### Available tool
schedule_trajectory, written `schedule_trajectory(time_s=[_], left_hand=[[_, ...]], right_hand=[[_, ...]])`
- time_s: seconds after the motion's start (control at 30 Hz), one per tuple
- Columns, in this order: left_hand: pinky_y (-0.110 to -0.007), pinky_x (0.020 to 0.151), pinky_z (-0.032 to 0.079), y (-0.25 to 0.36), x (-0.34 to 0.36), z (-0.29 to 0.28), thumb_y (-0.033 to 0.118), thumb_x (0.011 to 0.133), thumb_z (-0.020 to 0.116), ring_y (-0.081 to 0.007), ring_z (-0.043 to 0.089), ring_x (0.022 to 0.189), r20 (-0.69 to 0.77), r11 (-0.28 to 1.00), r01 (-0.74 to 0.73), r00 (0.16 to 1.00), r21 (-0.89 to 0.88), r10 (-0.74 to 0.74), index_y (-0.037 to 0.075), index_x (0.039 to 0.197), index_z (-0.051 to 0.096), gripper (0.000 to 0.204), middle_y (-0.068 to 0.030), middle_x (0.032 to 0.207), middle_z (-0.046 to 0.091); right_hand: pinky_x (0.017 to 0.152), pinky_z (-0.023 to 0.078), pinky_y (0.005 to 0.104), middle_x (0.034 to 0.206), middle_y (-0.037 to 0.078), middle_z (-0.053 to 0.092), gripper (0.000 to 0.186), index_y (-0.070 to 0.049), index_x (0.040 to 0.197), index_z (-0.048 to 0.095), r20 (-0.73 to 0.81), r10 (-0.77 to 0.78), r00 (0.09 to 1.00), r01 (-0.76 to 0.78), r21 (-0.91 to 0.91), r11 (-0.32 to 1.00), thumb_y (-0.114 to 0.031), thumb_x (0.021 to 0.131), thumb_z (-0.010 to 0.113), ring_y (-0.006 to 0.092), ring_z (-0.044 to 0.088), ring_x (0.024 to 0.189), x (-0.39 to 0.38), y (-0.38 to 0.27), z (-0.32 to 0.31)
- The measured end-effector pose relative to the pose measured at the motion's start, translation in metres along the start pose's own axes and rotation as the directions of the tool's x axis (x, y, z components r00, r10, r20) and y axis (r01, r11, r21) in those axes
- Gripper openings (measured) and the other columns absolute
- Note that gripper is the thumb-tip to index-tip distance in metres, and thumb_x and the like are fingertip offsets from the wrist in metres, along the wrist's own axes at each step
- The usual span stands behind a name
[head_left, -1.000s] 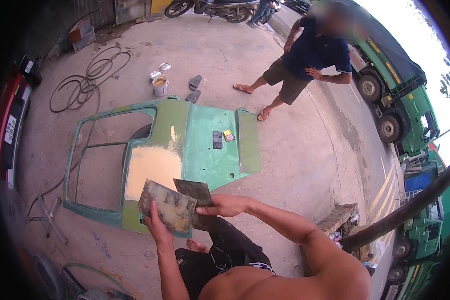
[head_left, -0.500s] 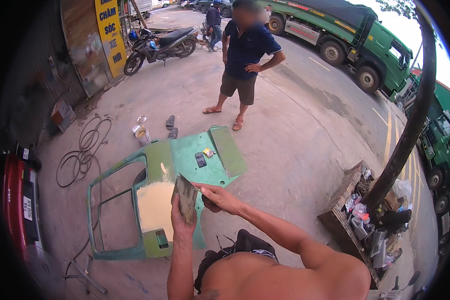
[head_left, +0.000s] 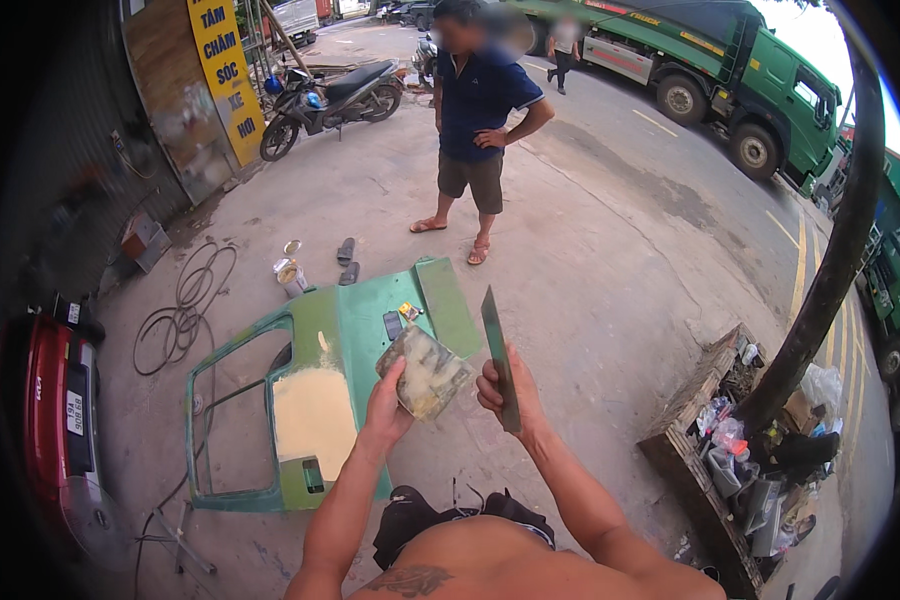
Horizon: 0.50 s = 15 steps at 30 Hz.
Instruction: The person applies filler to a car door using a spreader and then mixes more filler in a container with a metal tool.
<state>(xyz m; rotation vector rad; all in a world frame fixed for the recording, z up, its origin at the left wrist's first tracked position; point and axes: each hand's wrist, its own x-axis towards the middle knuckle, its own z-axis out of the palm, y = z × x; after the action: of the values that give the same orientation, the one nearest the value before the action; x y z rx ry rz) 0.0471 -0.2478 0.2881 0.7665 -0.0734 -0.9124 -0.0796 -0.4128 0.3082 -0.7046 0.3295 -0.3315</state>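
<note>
My left hand (head_left: 385, 408) grips the edge of a mixing board (head_left: 428, 368), whose upper face is smeared with pale and greyish paste. To its right my right hand (head_left: 518, 395) is closed around a flat, dark putty spreader (head_left: 497, 345), held upright on edge and apart from the board. Below them on the ground lies a green vehicle door panel (head_left: 355, 370) with a window opening. A broad cream putty patch (head_left: 315, 415) covers part of it. A dark phone (head_left: 392, 325) and a small yellow packet (head_left: 408, 311) rest on the panel, close to the board.
A person (head_left: 480, 110) stands beyond the panel, one hand on the hip. An open can (head_left: 291, 277), grey slippers (head_left: 347, 262) and a coiled hose (head_left: 185, 310) lie around it. A planter (head_left: 680, 450) with a tree and rubbish is at right; a red car (head_left: 55, 410) at left.
My hands have moved apart: the spreader has gone right, away from the board. The board has turned its smeared face up and shifted right. The standing person's head has turned.
</note>
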Motion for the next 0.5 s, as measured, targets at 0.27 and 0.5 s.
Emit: schedule_trajectory(time_s=[0.27,0.5], left_hand=[[-0.038,0.098,0.050,-0.014,0.037,0.088,0.029,0.099,0.055,-0.0211,0.062,0.111,0.119,0.995,0.022,0.993,-0.098,-0.010,0.003,0.130,0.052,0.040,-0.0099,0.122,0.063],[-0.038,0.095,0.051,-0.053,0.029,0.112,0.027,0.098,0.057,-0.0207,0.062,0.111,0.223,0.947,0.318,0.921,0.049,-0.321,0.002,0.129,0.052,0.040,-0.0096,0.122,0.062]], right_hand=[[0.045,0.039,0.0270,0.070,-0.001,0.048,0.054,-0.009,0.101,0.057,0.220,0.139,0.966,-0.092,-0.209,0.974,-0.062,0.095,0.048,0.0108,0.045,0.052,-0.013,-0.015,-0.065],[0.087,0.058,0.0341,0.121,0.007,0.060,0.035,-0.007,0.129,0.052,-0.039,-0.183,0.982,0.184,0.021,0.983,-0.027,0.100,0.050,0.0187,0.063,0.105,0.015,0.003,-0.084]])
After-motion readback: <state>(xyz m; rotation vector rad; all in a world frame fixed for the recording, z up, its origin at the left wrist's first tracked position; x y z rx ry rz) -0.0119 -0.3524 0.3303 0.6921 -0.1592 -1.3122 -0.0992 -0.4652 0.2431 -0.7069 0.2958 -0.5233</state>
